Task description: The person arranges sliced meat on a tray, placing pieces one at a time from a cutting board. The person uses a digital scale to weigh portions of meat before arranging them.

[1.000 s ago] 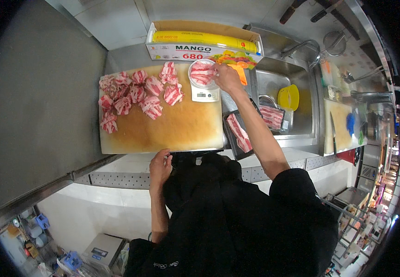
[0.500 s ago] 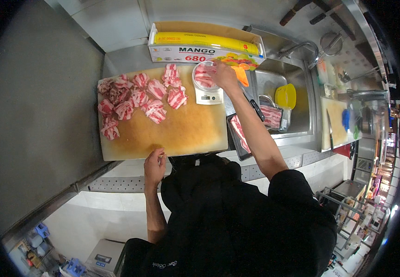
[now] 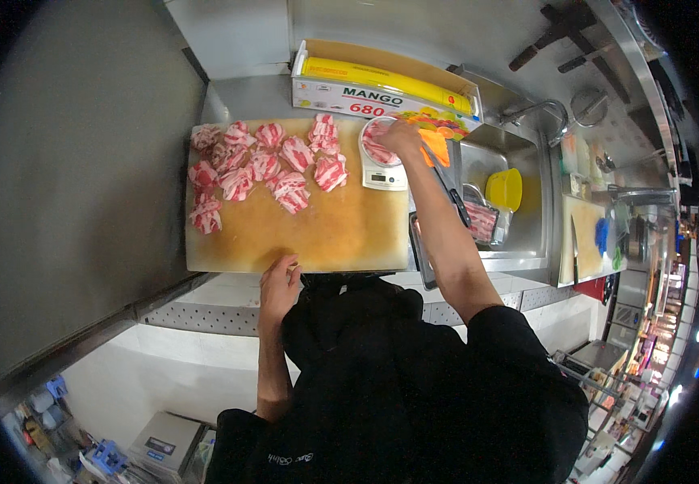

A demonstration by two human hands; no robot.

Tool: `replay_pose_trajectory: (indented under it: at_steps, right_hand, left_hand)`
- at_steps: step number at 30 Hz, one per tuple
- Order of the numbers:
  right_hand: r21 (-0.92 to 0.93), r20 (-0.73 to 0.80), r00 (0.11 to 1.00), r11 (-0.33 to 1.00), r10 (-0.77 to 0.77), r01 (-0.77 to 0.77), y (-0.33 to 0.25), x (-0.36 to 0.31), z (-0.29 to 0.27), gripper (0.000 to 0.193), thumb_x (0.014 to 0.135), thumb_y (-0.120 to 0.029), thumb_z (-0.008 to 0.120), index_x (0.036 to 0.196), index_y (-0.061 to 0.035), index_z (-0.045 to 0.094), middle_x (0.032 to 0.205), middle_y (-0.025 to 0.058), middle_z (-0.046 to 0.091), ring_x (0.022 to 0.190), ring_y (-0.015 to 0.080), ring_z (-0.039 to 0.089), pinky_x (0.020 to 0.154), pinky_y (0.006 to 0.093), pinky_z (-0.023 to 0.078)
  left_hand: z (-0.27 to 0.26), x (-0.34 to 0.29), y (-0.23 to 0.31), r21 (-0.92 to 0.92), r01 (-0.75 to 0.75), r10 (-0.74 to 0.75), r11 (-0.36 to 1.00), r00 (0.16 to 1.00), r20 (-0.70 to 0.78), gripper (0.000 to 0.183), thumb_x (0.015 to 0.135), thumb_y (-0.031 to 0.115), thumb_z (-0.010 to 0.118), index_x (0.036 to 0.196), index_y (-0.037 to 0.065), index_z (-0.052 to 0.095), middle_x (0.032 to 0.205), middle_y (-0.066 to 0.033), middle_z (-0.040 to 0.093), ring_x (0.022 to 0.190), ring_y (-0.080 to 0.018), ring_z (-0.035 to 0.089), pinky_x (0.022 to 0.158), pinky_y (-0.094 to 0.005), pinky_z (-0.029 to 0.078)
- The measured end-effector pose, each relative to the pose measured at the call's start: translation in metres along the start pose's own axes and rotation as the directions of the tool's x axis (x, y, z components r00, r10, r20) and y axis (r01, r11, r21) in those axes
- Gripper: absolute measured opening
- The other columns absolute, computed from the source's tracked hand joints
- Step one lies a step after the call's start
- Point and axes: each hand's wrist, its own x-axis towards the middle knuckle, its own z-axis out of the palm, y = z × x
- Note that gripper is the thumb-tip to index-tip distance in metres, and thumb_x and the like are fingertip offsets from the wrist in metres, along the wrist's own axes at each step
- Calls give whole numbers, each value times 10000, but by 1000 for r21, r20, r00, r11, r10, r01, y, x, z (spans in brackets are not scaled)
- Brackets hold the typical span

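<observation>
Over the round bowl of a white kitchen scale (image 3: pixel 384 179), my right hand (image 3: pixel 400 139) reaches down with its fingers curled onto the sliced meat (image 3: pixel 376 148) inside. The back of the hand hides part of that meat and the bowl's right side. My left hand (image 3: pixel 279 284) rests by the near edge of a yellowed cutting board (image 3: pixel 309 234), fingers loosely bent and apart, nothing in them. Several bunched portions of streaky red-and-white meat (image 3: pixel 290 192) lie across the board's far left part.
Behind the board stands a long box (image 3: pixel 341 95) with a yellow roll. Orange cloth (image 3: pixel 436 147), a black-handled knife (image 3: pixel 458 206) and a pack of sliced meat (image 3: pixel 480 221) are right of my arm. A yellow container (image 3: pixel 504 190) is in the sink (image 3: pixel 527 242).
My right hand has shifted left, farther over the scale's bowl, with its fingers down at the meat. My left hand stays by the board's near edge. The whole view has shifted slightly.
</observation>
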Motion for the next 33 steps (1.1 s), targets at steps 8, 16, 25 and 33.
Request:
replay_pose_trajectory:
  at_steps: [8,16,25,33]
  right_hand:
    - [648,32,984,753,-175,113,44,16,19,580,796,-312,859,1218,46,689,1116,192,769,932,267,777,802,372,621]
    - [922,320,885,325,-339,-209,25,-136,-29,350,851,-156,817,1157,-17,721,1035,95,764,921,180,750,763,340,611]
    - [648,74,984,758,-160,74,18,-171,82,493,825,-247,840,1265,-66,710,1156,145,761,1006,304,749,900,411,586]
    - [425,-39,989,898,146,-116,184,-243,56,649,818,-347,838,1340,-27,624,1230,226,696,1132,406,684,977,491,546]
  left_hand:
    - [-7,3,11,-60,-21,23,998,999,33,283,969,101,683,1246,47,664,1136,-158,737,931,-309,718,893,-424,557]
    - [-1,1,-1,-65,-45,47,997,999,27,276,967,87,677,1238,37,665,1113,-156,751,910,-313,725,879,-410,563]
    - [45,42,37,-78,-79,93,994,976,194,292,993,79,667,1280,26,656,1150,-130,755,1000,-234,723,829,-358,581]
    - [108,46,102,-152,-164,198,975,948,248,255,987,80,673,1237,29,677,1103,-129,764,912,-229,739,784,-355,593]
